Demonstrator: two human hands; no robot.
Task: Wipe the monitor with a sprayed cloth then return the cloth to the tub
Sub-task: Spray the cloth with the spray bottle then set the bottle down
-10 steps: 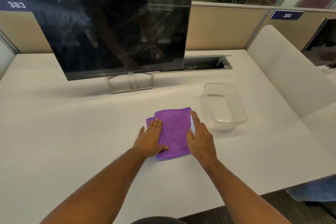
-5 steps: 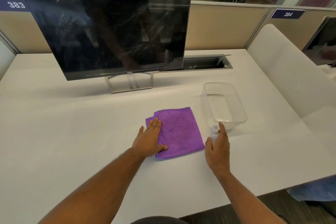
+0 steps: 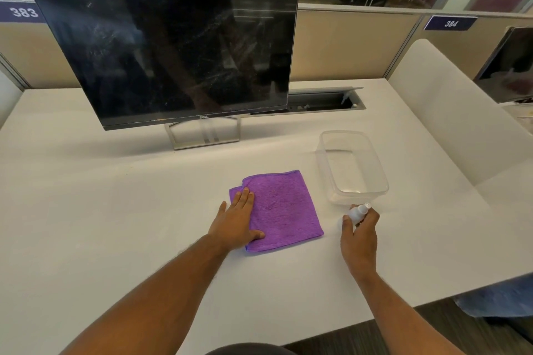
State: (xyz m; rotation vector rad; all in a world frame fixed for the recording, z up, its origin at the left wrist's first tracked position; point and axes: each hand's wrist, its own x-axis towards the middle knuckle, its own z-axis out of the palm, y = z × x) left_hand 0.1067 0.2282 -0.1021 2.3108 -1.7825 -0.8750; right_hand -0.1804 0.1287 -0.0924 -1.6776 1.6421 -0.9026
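- The purple cloth (image 3: 284, 209) lies folded flat on the white desk (image 3: 101, 210), in front of the monitor (image 3: 173, 57) and just left of the clear tub (image 3: 353, 166), apart from it.
- The left hand (image 3: 236, 223) rests on the cloth's left part, fingers straight and together, palm down — pressing it flat rather than gripping it.
- The right hand (image 3: 360, 232) is curled round a small white spray bottle (image 3: 358, 212), its nozzle end poking out above the fingers, just in front of the tub's near wall.
- The cloth looks soft, limp and light; it should bunch easily and will not hold a shape. A good hold would probably be a gathered handful from the middle or a folded edge, so a flat pad faces the screen.
- The tub appears empty, thin-walled and light, so it may slide if nudged when the cloth goes back in.
- The monitor stands on a slim metal frame stand (image 3: 203, 135); its dark screen shows smears and specks. It likely calls for light pressure, since a hard push could rock it.
- The desk is smooth and matte. Behind it run beige partitions with number plates, an open cable tray (image 3: 326, 101) — and a second screen (image 3: 510, 66) at the far right.
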